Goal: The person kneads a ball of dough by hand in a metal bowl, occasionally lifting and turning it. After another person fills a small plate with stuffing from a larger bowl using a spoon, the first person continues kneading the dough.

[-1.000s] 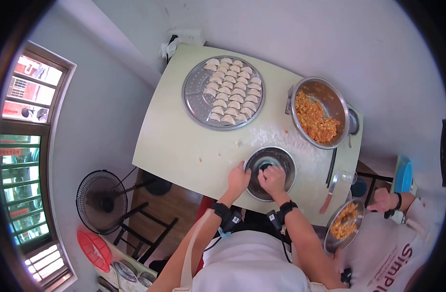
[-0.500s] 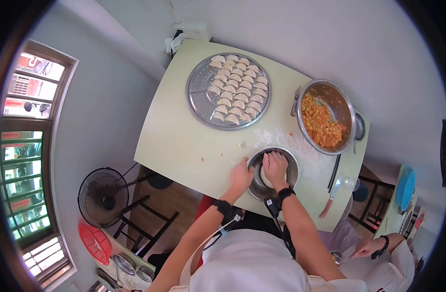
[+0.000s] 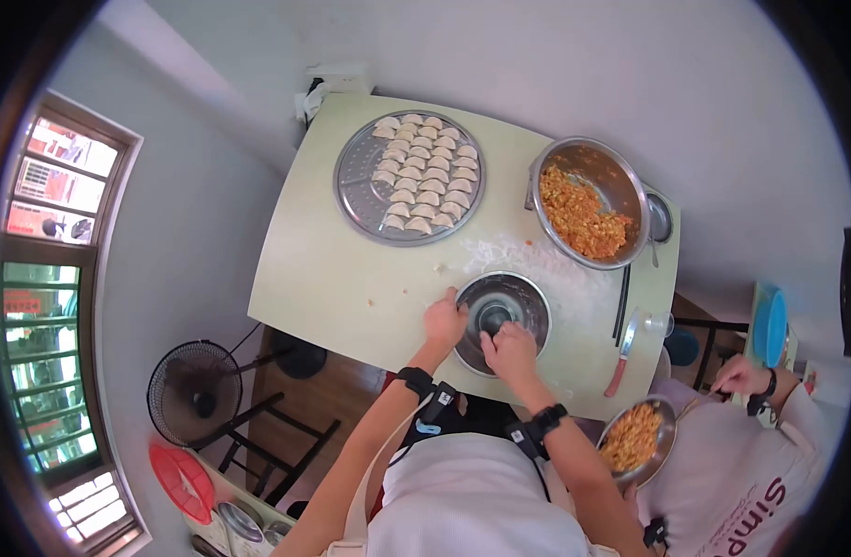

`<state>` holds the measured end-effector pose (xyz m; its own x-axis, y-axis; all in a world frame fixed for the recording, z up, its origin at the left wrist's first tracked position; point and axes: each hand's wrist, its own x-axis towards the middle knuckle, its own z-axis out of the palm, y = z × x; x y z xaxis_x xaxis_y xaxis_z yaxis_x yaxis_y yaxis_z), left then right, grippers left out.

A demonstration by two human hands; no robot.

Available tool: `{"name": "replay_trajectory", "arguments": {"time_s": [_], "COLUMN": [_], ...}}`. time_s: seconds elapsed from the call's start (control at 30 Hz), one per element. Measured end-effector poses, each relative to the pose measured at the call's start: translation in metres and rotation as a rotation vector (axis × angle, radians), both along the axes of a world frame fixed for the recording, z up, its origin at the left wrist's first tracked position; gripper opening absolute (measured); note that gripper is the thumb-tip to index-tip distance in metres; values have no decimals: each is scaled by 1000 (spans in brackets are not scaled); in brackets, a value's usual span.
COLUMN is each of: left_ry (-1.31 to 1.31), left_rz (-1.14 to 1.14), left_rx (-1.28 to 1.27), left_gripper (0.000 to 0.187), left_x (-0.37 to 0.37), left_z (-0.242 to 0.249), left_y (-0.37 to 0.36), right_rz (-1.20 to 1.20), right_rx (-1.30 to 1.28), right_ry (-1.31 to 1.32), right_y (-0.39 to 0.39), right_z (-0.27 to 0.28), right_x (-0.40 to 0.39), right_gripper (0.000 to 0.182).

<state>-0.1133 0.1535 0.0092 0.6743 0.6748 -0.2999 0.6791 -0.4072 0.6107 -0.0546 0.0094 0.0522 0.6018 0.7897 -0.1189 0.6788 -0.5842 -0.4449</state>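
Observation:
My left hand (image 3: 444, 320) grips the left rim of a small steel bowl (image 3: 523, 297) that stands at the near edge of the pale table (image 3: 333, 269). My right hand (image 3: 511, 351) lies with curled fingers over the bowl's near rim. Whether it holds anything is hidden. The bowl's inside looks dark and shiny. Beyond the bowl, a round steel tray (image 3: 353, 181) carries several rows of folded dumplings (image 3: 418, 176).
A large steel bowl (image 3: 632, 181) of orange filling stands at the back right, over a patch of flour (image 3: 537, 260). Chopsticks (image 3: 620, 302), a red-handled knife (image 3: 620, 357) and a small glass (image 3: 657, 323) lie right. Another person's hand (image 3: 736, 376) is beside a small filling bowl (image 3: 637, 436). A fan (image 3: 195, 395) stands below left.
My right hand has come out of the bowl's middle to its near rim, and the white dough seen under it is out of sight. The other person's bowl is back in view.

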Motion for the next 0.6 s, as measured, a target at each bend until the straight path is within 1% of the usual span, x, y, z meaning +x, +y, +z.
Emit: {"name": "replay_trajectory", "arguments": {"time_s": [0.03, 0.07, 0.1, 0.13, 0.2, 0.23, 0.3, 0.47, 0.57, 0.6], "left_ry": [0, 8, 2, -1, -22, -52, -60, -49, -65, -55], "left_rz": [12, 8, -6, -22, -11, 2, -12, 3, -28, -5], "left_rx": [-23, -22, 0, 19, 19, 21, 5, -40, -43, -41], "left_gripper": [32, 32, 29, 26, 28, 30, 30, 30, 31, 28], "left_x": [1, 1, 1, -2, -1, 0, 1, 3, 2, 3], "left_z": [1, 2, 5, 8, 4, 1, 1, 0, -2, 0], "left_y": [1, 0, 0, 0, 1, 0, 1, 3, 3, 3], "right_rz": [-9, -46, -82, -85, -64, -68, 68, 127, 157, 169], "right_rx": [-2, 79, 161, 160, 252, 246, 259, 296, 300, 304], "right_ry": [5, -100, -197, -180, -300, -297, -185, -122, -101, -95], "right_y": [3, 7, 14, 19, 26, 25, 27, 32, 39, 42], "right_z": [-8, -17, -18, -17, -13, -20, -36, -48, -51, -51], "right_x": [-1, -2, -4, -7, -2, 2, 9, 22, 29, 33], "right_gripper": [26, 25, 24, 24, 21, 21, 19, 19, 20, 21]}}
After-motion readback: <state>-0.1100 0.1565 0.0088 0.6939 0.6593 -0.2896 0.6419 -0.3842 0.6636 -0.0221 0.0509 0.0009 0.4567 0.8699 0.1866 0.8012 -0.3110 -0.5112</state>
